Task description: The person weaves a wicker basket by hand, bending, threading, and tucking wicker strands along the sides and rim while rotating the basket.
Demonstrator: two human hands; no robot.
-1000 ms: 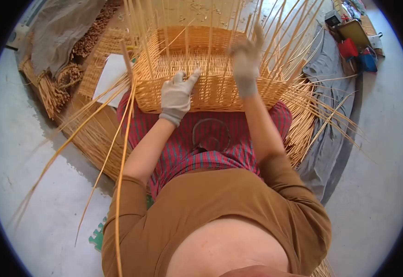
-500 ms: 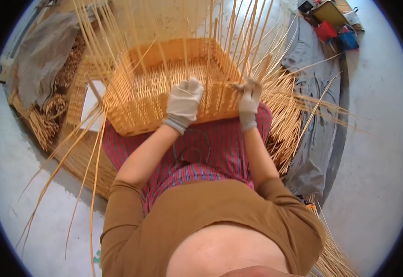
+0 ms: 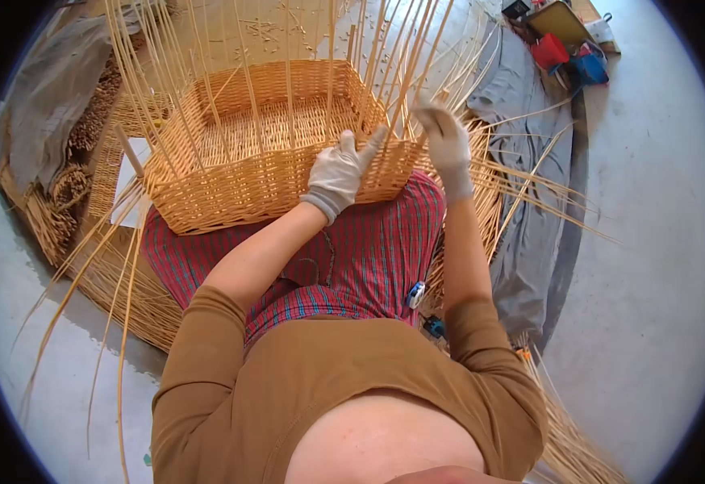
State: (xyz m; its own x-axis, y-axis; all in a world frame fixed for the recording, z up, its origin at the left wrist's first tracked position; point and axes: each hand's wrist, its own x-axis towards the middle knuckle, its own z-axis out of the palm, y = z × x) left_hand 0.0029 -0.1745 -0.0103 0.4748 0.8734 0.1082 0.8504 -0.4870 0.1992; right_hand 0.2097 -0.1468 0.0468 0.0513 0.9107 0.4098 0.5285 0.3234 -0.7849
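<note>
Fingers of the left hand [image 3: 335, 175] spread against the wicker basket [image 3: 231, 194] on the lap [image 3: 369, 250]; the right hand [image 3: 451, 152] is blurred, its fingers unreadable. Upright stakes [image 3: 290, 97] ring the rim; loose rods [image 3: 488, 192] lie right.

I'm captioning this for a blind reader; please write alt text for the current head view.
A wicker basket with upright stakes rests on striped cloth over a person's lap. Their gloved left hand lies against its near wall, while the gloved right hand, blurred, is by its right end. Canes lie on both sides.
</note>
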